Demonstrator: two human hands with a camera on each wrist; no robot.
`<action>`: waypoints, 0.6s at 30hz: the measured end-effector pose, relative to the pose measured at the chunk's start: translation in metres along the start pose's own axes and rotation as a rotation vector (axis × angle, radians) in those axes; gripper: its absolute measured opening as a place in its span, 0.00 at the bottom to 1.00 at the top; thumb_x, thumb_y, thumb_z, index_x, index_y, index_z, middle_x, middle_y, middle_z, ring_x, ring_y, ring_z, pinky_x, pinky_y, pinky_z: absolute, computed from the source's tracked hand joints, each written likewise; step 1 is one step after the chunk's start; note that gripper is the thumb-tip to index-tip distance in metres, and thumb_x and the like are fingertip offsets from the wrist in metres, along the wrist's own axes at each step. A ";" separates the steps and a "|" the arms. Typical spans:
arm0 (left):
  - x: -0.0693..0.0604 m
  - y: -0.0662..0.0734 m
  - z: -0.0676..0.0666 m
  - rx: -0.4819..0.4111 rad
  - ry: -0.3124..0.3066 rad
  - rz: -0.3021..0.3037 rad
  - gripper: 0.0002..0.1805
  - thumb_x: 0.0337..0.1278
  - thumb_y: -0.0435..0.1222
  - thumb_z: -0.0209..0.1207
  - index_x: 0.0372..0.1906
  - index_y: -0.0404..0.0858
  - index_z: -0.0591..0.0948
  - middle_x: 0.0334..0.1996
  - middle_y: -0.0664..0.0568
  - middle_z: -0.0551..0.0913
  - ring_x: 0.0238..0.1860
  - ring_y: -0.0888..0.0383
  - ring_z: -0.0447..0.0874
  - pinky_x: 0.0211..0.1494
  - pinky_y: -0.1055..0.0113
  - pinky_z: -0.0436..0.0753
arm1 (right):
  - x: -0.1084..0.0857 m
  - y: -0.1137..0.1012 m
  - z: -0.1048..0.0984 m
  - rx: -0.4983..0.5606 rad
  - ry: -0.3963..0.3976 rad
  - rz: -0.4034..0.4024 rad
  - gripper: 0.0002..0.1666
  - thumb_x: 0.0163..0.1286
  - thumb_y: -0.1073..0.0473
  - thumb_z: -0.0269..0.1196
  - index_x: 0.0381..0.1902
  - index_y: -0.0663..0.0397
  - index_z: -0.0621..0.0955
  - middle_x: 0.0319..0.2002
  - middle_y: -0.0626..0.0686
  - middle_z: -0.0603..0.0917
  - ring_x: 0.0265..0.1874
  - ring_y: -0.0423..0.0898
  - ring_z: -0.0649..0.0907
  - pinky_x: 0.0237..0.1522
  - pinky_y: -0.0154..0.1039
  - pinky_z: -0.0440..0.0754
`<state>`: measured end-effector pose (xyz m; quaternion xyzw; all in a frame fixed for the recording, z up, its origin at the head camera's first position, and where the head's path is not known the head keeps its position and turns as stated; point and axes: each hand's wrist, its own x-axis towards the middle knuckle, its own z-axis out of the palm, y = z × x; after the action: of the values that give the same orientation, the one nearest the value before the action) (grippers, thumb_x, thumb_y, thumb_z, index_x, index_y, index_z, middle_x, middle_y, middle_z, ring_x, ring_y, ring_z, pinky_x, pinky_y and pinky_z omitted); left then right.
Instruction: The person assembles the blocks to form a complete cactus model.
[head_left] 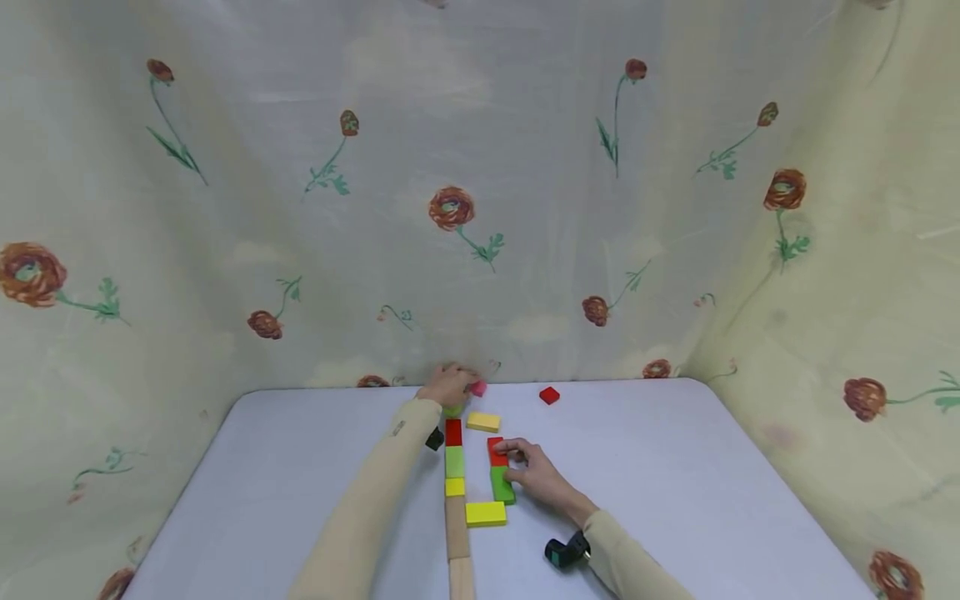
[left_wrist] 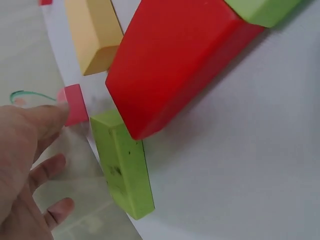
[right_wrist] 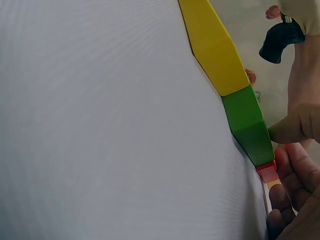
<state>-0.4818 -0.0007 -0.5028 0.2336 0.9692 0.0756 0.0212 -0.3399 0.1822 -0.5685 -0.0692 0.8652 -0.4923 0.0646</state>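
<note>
White table (head_left: pixel 637 475) fills the low part of the head view. On it lies a straight row of blocks (head_left: pixel 454 461), with wooden blocks (head_left: pixel 457 527) at the near end. The left hand (head_left: pixel 450 386) is up at the far edge, by a pink block (head_left: pixel 478 388). The right hand (head_left: pixel 536 475) is nearer, well apart from the left, touching a red block (head_left: pixel 497 452) and a green block (head_left: pixel 503 485). Those two sit end to end beside the row, maybe so their sides match up.

In the left wrist view, one digit reaches the pink block and other fingers bend loosely. I cannot tell if the block is pinched. A lime block (left_wrist: pixel 122 165) lies near it.

In the right wrist view, the thumb (right_wrist: pixel 295 129) is against the green block's side, perhaps to keep it straight. A yellow block (right_wrist: pixel 220 55) seems to touch the green one.
</note>
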 end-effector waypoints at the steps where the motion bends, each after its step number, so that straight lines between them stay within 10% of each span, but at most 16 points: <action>1: 0.001 0.000 0.001 0.008 0.006 0.003 0.23 0.66 0.39 0.57 0.65 0.50 0.75 0.64 0.55 0.75 0.67 0.53 0.66 0.73 0.51 0.57 | 0.000 0.000 0.000 -0.002 0.004 0.001 0.23 0.61 0.66 0.62 0.55 0.50 0.77 0.56 0.52 0.77 0.52 0.51 0.71 0.57 0.51 0.71; 10: 0.011 -0.002 0.013 0.148 0.100 0.031 0.11 0.61 0.41 0.62 0.46 0.45 0.87 0.46 0.55 0.84 0.52 0.56 0.76 0.65 0.53 0.68 | -0.002 -0.001 0.002 -0.015 0.005 -0.001 0.22 0.60 0.66 0.62 0.53 0.49 0.78 0.54 0.52 0.77 0.53 0.51 0.71 0.57 0.51 0.71; 18: 0.014 0.004 0.013 0.080 0.107 -0.008 0.09 0.57 0.37 0.65 0.43 0.44 0.87 0.41 0.54 0.85 0.46 0.57 0.76 0.63 0.55 0.69 | 0.001 0.002 0.000 -0.001 0.002 0.010 0.23 0.60 0.66 0.62 0.54 0.48 0.77 0.55 0.51 0.77 0.53 0.50 0.71 0.57 0.52 0.70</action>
<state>-0.4918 0.0110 -0.5154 0.2258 0.9721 0.0490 -0.0397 -0.3414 0.1832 -0.5697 -0.0643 0.8659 -0.4916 0.0663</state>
